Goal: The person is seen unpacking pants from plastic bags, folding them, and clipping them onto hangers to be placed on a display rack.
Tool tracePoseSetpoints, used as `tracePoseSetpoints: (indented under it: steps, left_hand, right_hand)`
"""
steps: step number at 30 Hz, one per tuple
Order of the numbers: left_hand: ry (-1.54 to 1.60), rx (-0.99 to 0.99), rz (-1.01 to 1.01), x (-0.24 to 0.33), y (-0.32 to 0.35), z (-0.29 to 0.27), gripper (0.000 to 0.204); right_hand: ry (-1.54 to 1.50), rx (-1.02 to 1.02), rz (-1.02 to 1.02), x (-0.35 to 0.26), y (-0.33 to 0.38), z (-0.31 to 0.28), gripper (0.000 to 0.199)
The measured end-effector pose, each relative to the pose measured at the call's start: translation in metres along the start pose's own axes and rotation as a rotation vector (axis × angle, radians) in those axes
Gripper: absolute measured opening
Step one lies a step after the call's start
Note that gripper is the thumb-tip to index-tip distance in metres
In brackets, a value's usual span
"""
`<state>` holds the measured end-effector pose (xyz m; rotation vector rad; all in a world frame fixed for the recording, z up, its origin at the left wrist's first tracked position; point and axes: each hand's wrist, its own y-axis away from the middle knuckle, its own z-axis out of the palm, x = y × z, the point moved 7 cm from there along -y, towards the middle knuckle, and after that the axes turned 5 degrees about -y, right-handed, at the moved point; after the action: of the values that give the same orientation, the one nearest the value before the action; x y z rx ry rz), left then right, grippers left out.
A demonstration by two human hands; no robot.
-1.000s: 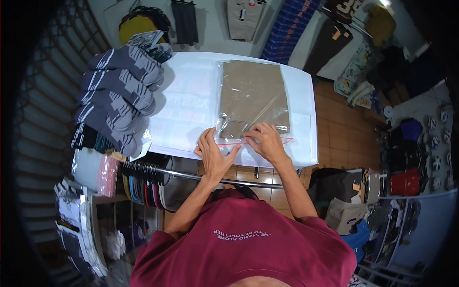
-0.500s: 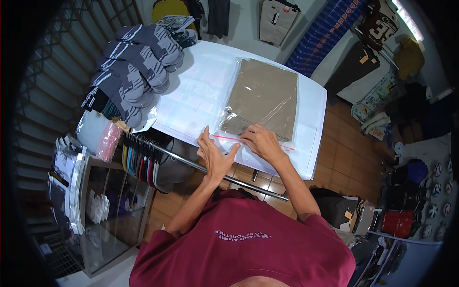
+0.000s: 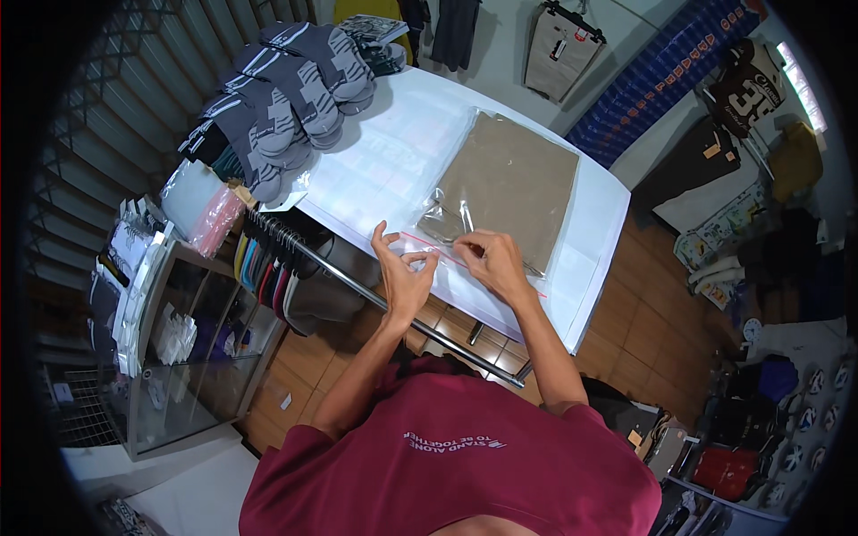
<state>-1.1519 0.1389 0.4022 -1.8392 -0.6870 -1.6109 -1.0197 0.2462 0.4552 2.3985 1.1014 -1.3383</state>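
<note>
A clear zip bag with a red closing strip lies on the white table, and a folded khaki-brown garment is inside it. Its strip side faces me and slants down to the right. My left hand is at the left end of the strip, thumb and one finger brought together on the bag's edge, the other fingers raised. Close by on the right, my right hand pinches the strip side with curled fingers. Both fingertips' exact hold on the thin plastic is partly hidden.
Stacked grey socks cover the table's far left corner. Below its front edge runs a metal rail with hangers of clothes at the left. A glass display case stands left; hanging clothes and caps line the right side.
My left thumb and finger have closed together at the strip. My right hand still grips the strip side, slightly farther right. The whole view has turned and shifted a little.
</note>
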Motion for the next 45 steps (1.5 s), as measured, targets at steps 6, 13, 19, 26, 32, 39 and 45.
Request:
tracePoseSetpoints:
  steps: [6,13,19,26,32,39,45]
  left_hand:
    - [-0.059,-0.090,0.028,-0.002,-0.005,0.001,0.078]
    - [-0.160,0.002,0.081,0.008,-0.014,-0.002,0.046]
    - [-0.295,0.021,0.208,0.002,-0.023,-0.011,0.030]
    - [-0.397,0.032,0.357,0.038,-0.023,-0.006,0.021]
    - [-0.510,-0.027,0.482,0.032,-0.038,-0.014,0.005]
    - [-0.567,-0.086,0.451,0.013,-0.040,-0.022,0.007]
    - [-0.592,-0.300,0.590,0.040,-0.050,-0.009,0.016]
  right_hand:
    - [-0.036,0.244,-0.077,-0.002,-0.010,-0.029,0.012]
    - [-0.038,0.238,-0.107,-0.008,-0.009,-0.028,0.011]
    - [-0.052,0.395,-0.112,-0.014,-0.009,-0.042,0.011]
    - [-0.079,0.208,-0.081,-0.018,-0.007,-0.038,0.013]
    - [0.290,0.026,-0.037,0.000,0.036,-0.044,0.027]
    - [0.355,0.512,0.158,0.032,0.093,-0.087,0.028]
    - [0.358,0.760,0.256,0.016,0.113,-0.063,0.034]
